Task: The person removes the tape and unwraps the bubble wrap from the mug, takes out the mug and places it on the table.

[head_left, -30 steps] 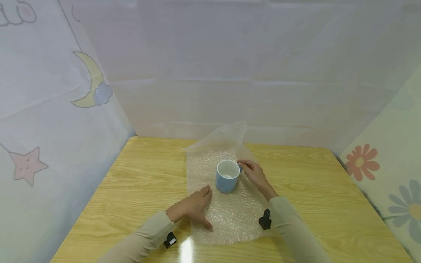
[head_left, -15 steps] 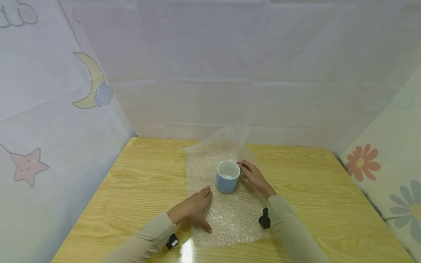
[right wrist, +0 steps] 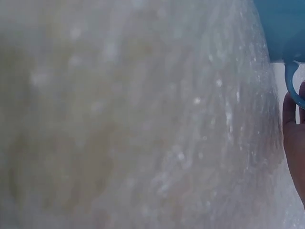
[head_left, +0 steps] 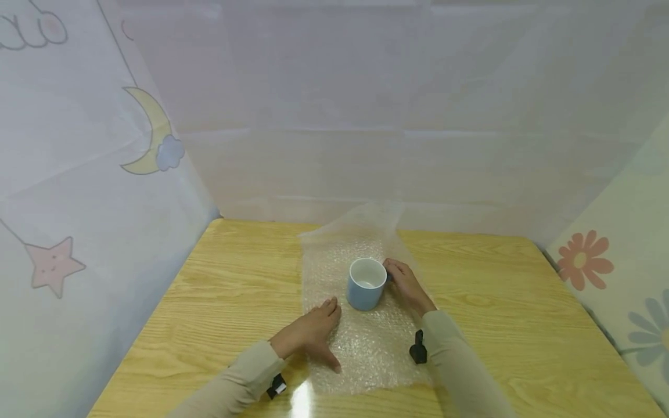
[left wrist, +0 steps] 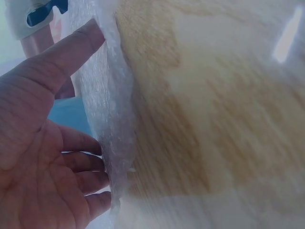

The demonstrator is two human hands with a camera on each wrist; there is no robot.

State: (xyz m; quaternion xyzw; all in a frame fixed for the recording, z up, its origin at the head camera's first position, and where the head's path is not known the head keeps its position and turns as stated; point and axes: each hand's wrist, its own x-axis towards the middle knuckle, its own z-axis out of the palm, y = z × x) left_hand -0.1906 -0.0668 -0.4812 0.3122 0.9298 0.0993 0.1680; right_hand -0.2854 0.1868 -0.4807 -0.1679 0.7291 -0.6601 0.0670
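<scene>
A light blue mug (head_left: 364, 295) with a white inside stands upright on a sheet of bubble wrap (head_left: 366, 360). My right hand (head_left: 409, 285) grips the mug's handle on its right side; the right wrist view shows the fingers at the blue handle (right wrist: 290, 86). To the left of the mug, my left hand (head_left: 313, 332) rests on the left edge of the bubble wrap, thumb and fingers spread. In the left wrist view the fingertips touch the bubble wrap (left wrist: 116, 95), and part of the blue mug (left wrist: 71, 113) shows behind the hand.
All of this lies on a wooden table (head_left: 235, 278). The wrap's far end rises near the pale back curtain (head_left: 324, 174). Printed side curtains (head_left: 94, 220) border the table. A black wrist device (head_left: 418, 348) sits at the right cuff, another (head_left: 277, 385) at the left.
The view has shifted slightly, so everything sits a little further right and lower. The raised far end of the wrap has sunk a bit. Both hands keep nearly the same places.
</scene>
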